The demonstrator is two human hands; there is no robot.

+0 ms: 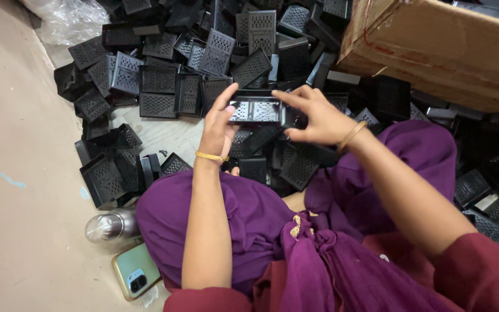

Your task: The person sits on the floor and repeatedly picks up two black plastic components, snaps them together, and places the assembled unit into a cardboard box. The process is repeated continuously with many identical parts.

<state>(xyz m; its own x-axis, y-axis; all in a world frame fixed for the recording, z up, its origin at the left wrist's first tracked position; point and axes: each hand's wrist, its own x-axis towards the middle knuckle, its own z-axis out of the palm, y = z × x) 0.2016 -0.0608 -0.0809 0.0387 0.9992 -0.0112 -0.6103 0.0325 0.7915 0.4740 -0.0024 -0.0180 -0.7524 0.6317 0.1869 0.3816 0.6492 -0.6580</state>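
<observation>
I hold one black perforated plastic tray (258,108) in front of me with both hands, above my lap. My left hand (219,126) grips its left end, thumb up along the edge. My right hand (314,115) grips its right end, fingers curled over the top corner. A gold bangle sits on each wrist. A large pile of the same black trays (174,69) lies on the floor just beyond the held one.
A brown cardboard box (446,49) stands at the upper right. A steel bottle (108,225) and a green phone (137,277) lie on the floor by my left knee. Clear plastic wrap (67,20) lies at the upper left. More trays (486,202) lie to my right.
</observation>
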